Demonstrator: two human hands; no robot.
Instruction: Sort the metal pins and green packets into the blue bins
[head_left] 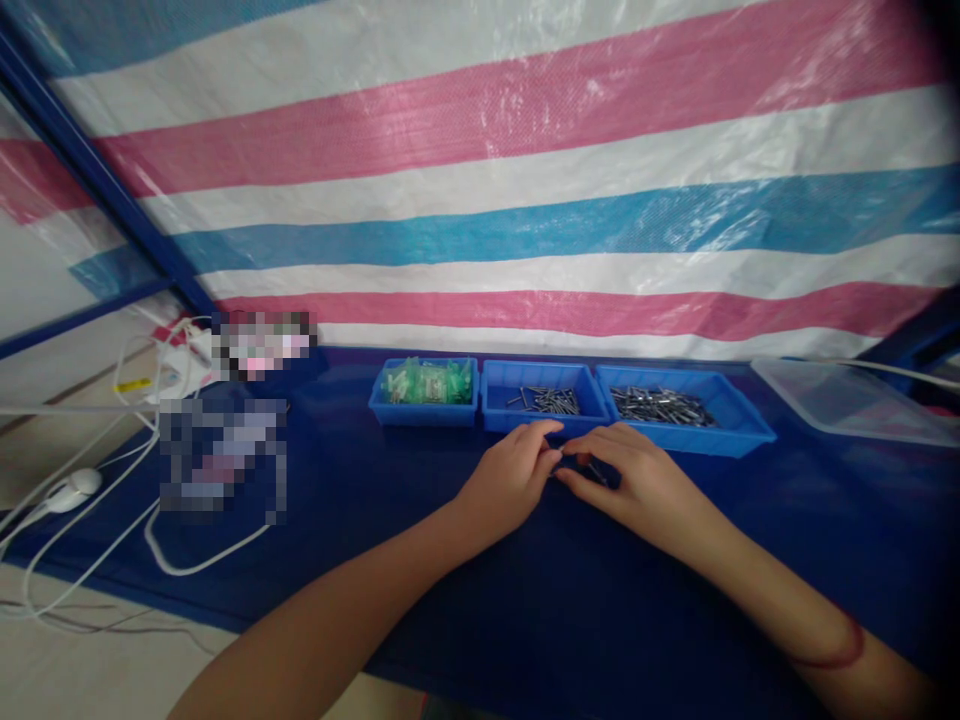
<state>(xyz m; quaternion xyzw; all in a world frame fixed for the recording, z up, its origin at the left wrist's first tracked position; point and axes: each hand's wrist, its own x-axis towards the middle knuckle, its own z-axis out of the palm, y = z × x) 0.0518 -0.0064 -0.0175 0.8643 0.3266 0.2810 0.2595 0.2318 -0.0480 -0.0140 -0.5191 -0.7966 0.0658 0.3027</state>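
My left hand (521,462) is closed in a pinch over the dark blue table, its fingertips on something small and light that I cannot make out. Right beside it, my right hand (630,475) has its fingers and thumb bent, almost meeting the left fingertips. A thin metal pin (596,470) shows between its fingers, partly hidden. Just beyond the hands stands a middle blue bin (499,408) with a pile of loose metal pins (553,400). The right blue bin (739,420) holds more thin metal pieces (660,405). Small green-tinted plastic packets (431,382) fill the left blue bin (420,413).
A clear plastic sheet or lid (847,400) lies at the right of the table (645,620). White cables (154,540) and a white plug-like device (75,490) trail over the left end. A striped tarp (480,220) hangs behind, beside a blue metal post (105,180).
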